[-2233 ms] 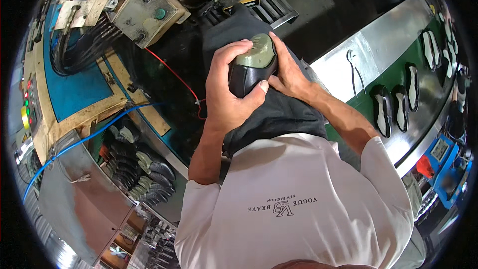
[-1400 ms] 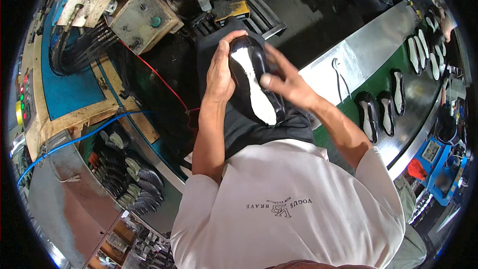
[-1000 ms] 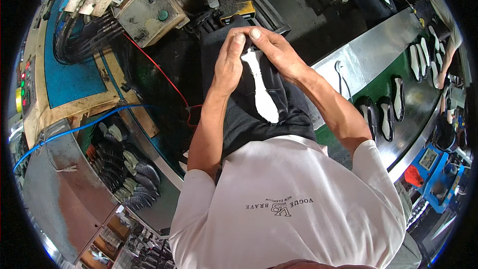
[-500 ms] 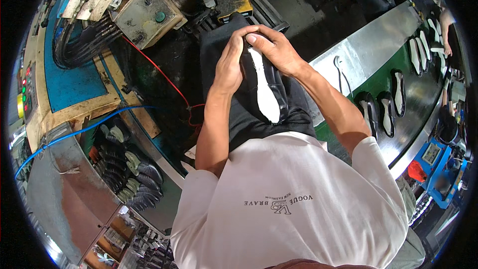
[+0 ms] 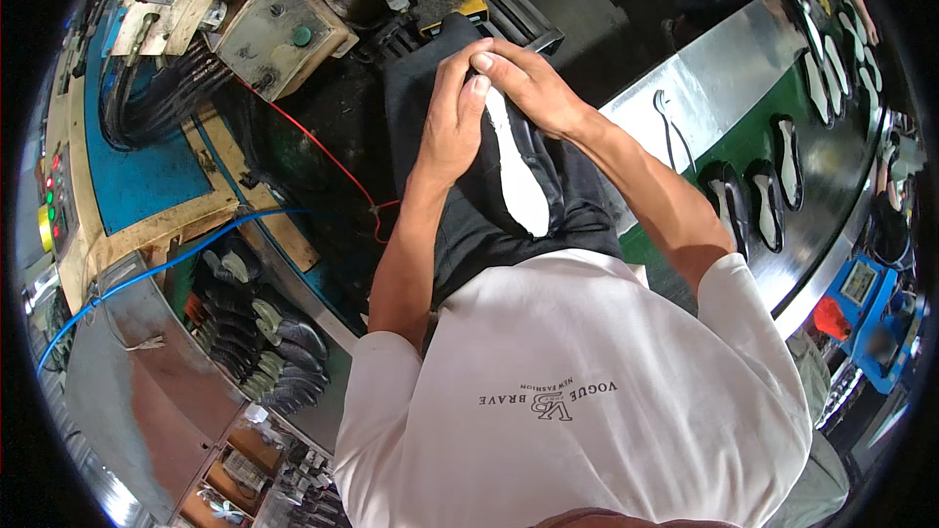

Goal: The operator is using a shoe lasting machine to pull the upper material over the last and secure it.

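Note:
A black shoe upper with a white insole-shaped bottom (image 5: 521, 191) rests over my lap, its narrower end pointing away from me. Both hands are wrapped round its far end. My left hand (image 5: 455, 117) closes on the left side, fingers bent over the tip. From the right, my right hand (image 5: 533, 88) curls over the same end, with its thumb lying close to the left thumb. The fingertips and the covered end of the shoe are hidden under the hands.
On the right, a metal-edged green conveyor (image 5: 719, 142) carries several black shoes (image 5: 766, 205) with pale bottoms. A worn machine with a control box (image 5: 284, 34) stands ahead left. Dark shoe parts (image 5: 279, 347) are stacked at left; a blue hose (image 5: 147, 272) crosses there.
My left thumb now shows beside the right one at the shoe's far end. The hands keep their grip, and the view has shifted slightly. At the far right, other people's arms have moved.

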`<state>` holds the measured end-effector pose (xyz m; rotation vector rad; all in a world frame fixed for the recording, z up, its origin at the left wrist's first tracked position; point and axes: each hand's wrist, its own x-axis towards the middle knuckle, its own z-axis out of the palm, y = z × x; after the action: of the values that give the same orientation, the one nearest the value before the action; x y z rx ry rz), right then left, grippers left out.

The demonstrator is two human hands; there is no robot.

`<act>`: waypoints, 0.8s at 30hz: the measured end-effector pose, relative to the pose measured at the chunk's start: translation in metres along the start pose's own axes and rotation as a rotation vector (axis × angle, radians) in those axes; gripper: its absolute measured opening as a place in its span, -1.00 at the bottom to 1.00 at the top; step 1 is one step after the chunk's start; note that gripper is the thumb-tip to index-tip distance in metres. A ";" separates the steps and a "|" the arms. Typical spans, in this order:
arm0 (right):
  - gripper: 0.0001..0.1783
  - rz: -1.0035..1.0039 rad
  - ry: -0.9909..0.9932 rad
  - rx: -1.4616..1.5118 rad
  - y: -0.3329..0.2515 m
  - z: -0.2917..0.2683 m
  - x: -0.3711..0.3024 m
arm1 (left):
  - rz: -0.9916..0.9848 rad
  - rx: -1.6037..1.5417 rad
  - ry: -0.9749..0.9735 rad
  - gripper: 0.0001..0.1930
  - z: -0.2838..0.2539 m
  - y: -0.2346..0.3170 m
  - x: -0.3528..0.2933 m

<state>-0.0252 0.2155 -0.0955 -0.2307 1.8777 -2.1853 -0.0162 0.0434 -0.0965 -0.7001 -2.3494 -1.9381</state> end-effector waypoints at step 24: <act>-0.42 -0.016 -0.111 0.118 -0.002 -0.027 -0.012 | -0.104 -0.193 -0.085 -0.65 0.004 0.005 0.022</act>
<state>-0.0217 0.2451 -0.0976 -0.3377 1.6885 -2.2351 -0.0335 0.0546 -0.0859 -0.6966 -2.3107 -2.2460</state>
